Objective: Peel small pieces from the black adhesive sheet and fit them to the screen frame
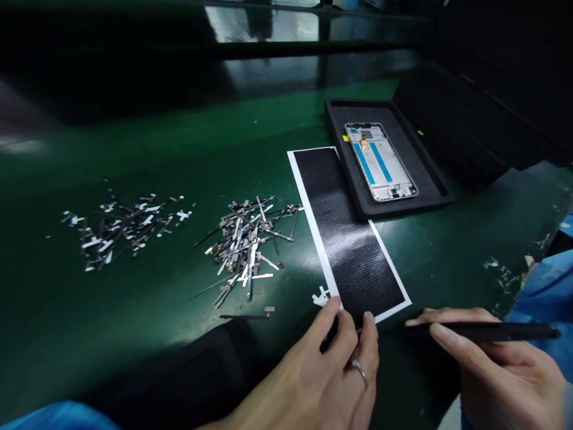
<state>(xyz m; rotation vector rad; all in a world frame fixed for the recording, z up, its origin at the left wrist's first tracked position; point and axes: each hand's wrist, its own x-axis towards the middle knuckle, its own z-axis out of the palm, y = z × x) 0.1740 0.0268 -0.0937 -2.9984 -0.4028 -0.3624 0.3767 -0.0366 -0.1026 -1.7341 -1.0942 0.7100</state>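
Note:
A long black ribbed sheet with a white border [344, 233] lies on the green bench. My left hand [326, 370], with a ring on one finger, presses its fingertips on the sheet's near edge, beside a small white scrap [321, 296]. My right hand [487, 364] holds a thin black tool [483, 331] lying level, its tip pointing left toward the sheet's near corner. Beyond the sheet, a black tray [358, 197] carries a phone frame [380, 161] with blue strips, face up.
Two heaps of small metal and white strips lie on the green bench [179, 149]: one in the middle [246, 245], one at the left [120, 230]. A dark box [470, 119] stands behind the tray at the right. Blue cloth [544, 280] shows at the right edge.

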